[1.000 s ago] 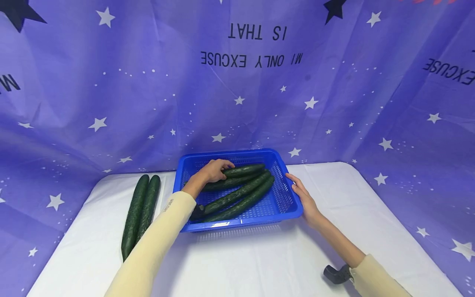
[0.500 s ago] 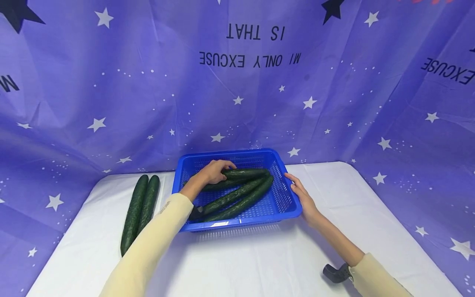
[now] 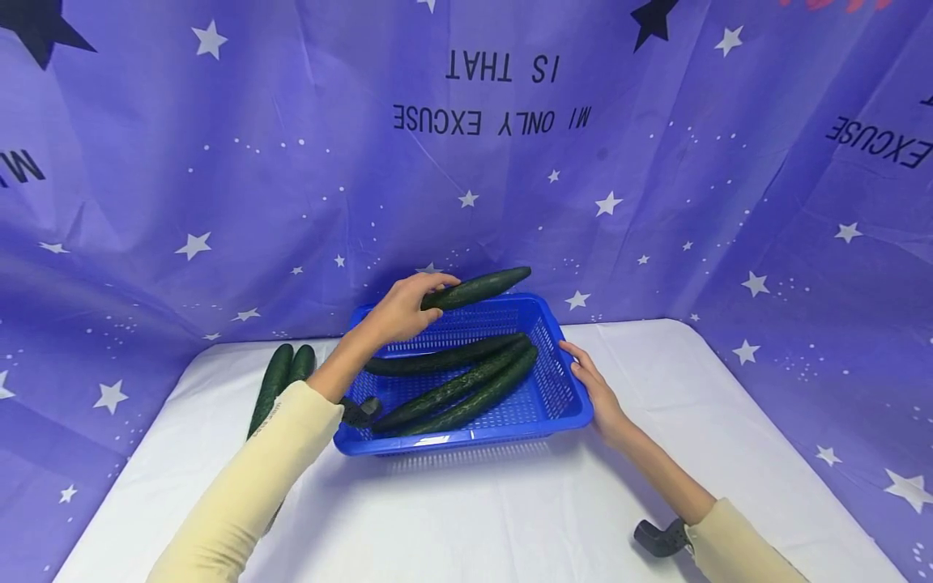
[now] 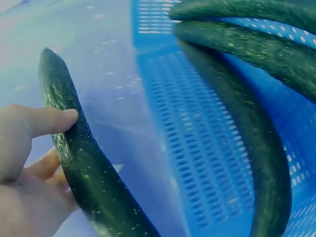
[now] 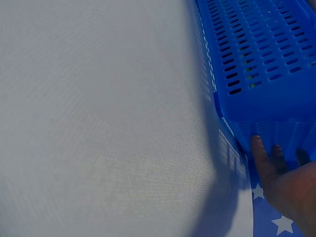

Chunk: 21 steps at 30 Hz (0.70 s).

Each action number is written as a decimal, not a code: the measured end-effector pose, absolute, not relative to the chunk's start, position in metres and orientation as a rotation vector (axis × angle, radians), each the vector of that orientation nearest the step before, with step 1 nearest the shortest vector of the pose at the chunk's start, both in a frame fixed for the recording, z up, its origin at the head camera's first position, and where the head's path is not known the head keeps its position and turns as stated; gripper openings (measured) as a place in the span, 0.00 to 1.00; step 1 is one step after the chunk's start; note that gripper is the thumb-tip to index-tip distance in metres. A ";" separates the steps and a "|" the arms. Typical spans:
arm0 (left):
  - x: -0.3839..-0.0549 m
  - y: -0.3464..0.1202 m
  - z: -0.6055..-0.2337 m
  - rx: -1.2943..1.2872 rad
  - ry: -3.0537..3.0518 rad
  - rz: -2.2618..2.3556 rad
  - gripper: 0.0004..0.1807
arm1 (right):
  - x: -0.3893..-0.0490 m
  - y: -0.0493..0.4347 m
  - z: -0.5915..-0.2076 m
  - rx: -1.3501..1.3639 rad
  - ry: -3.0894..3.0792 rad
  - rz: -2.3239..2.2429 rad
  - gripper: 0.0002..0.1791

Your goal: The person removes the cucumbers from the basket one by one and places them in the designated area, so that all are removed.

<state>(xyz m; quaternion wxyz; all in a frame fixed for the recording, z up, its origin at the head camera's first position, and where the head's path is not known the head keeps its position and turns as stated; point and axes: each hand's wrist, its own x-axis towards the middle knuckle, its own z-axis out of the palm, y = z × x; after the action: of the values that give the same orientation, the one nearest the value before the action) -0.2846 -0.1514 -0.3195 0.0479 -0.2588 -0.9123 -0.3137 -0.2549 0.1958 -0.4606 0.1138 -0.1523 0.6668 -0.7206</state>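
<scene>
My left hand [image 3: 404, 309] grips a dark green cucumber [image 3: 484, 288] near one end and holds it over the back rim of the blue basket [image 3: 474, 438]. In the left wrist view the thumb [image 4: 54, 121] lies across this cucumber, with the other fingers behind it. Three more cucumbers lie inside the basket, among them a rear one [image 3: 445, 359] and a front one [image 3: 474, 405]. At the basket's right end, my right hand [image 3: 601, 397] rests its fingers against the outer wall. The right wrist view shows those fingers [image 5: 264, 163] fairly straight on the perforated side.
Two cucumbers [image 3: 272, 387] lie side by side on the white tablecloth [image 3: 466, 518] left of the basket, partly hidden by the left sleeve. A purple star-patterned curtain [image 3: 466, 210] hangs close behind the basket. Black mounts [image 3: 659, 538] sit at the wrists.
My left hand has lifted one cucumber out of the basket, moving it up and toward the curtain. The right hand stays at the basket's right end.
</scene>
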 end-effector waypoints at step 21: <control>-0.215 -0.247 -0.310 -0.360 -2.688 -1.256 0.29 | -0.254 0.196 -0.461 -0.458 1.943 -2.115 0.28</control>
<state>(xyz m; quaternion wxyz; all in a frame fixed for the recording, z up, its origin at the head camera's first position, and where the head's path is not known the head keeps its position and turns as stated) -0.2147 -0.2473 -0.3101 0.0763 -0.1201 -0.8967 -0.4191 -0.2538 0.1962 -0.4607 0.1162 -0.1563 0.6635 -0.7223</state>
